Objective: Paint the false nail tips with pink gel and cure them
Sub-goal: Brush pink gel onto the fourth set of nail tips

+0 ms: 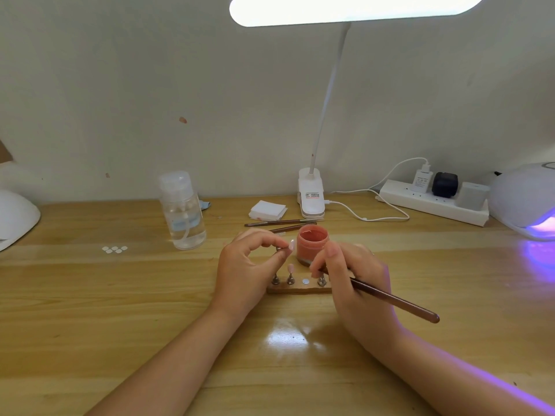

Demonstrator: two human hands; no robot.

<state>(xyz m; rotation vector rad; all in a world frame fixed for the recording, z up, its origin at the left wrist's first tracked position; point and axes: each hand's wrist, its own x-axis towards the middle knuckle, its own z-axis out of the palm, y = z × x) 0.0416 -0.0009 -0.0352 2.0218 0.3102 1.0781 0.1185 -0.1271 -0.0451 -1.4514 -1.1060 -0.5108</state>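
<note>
Bright, even light from an overexposed desk lamp (pixel 354 9) at the top edge; its glare patch lies on the wooden table (pixel 90 295) between the forearms. Violet glow spills from the curing lamp (pixel 528 199) at the table's right edge. Wide-angle bowing at margins; slight softness throughout.

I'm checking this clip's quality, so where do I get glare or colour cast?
Head view: the desk lamp is blown out white at top; its reflection glares on the table between the forearms; purple light from the curing lamp tints the table's right side; wide-angle bending at the edges.
</note>
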